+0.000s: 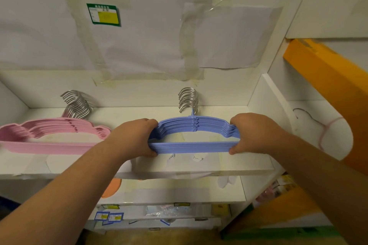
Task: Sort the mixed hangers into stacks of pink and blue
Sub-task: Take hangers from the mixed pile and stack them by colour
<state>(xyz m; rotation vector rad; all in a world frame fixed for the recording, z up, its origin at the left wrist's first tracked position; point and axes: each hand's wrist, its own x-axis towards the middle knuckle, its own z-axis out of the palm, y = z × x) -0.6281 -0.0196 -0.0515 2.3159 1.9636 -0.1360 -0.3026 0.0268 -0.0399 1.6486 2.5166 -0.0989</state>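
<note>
On the white shelf [59, 165], the left hand [137, 137] and right hand [253, 133] each curl round one end of the blue stack [194, 146] lying between them, the pink stack [49, 135] just left, metal hooks [188, 100] behind.

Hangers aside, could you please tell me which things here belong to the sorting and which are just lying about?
Belongs to the job:
blue hanger stack, gripped by left hand and right hand
pink hanger stack

Lying about:
green-and-yellow label
taped paper
orange box
</note>
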